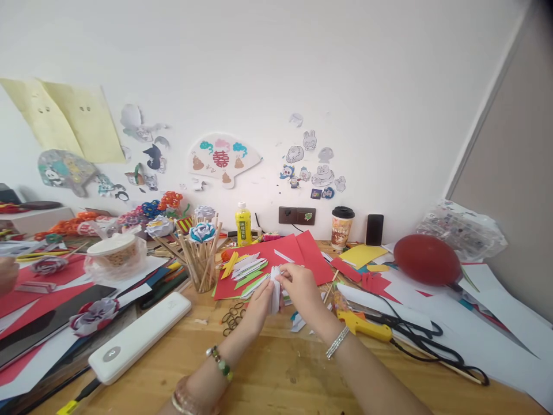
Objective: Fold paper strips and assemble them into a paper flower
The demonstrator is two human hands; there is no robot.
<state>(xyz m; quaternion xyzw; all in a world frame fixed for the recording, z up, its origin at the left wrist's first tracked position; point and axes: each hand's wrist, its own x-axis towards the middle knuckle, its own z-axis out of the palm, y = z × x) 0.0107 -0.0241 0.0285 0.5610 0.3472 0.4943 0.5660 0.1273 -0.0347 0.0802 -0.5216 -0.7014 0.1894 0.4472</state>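
Between both hands is a folded white paper piece (275,295), held upright above the wooden table. My left hand (258,305) grips it from the left side, fingers closed along its edge. At its top right, my right hand (298,285) pinches the paper between thumb and fingers. Just behind lie several folded white and green paper strips (250,270) on a red sheet (270,253). Several dark rubber bands (233,317) rest on the table left of my left hand. White paper scraps (298,323) lie partly hidden by my right forearm.
A yellow glue gun (367,327) and black-handled scissors (425,340) lie to the right, near a red balloon (427,259). On the left are a white power bank (140,337) and a cup of wooden sticks (203,265). Another person's hand (7,275) shows at the far left.
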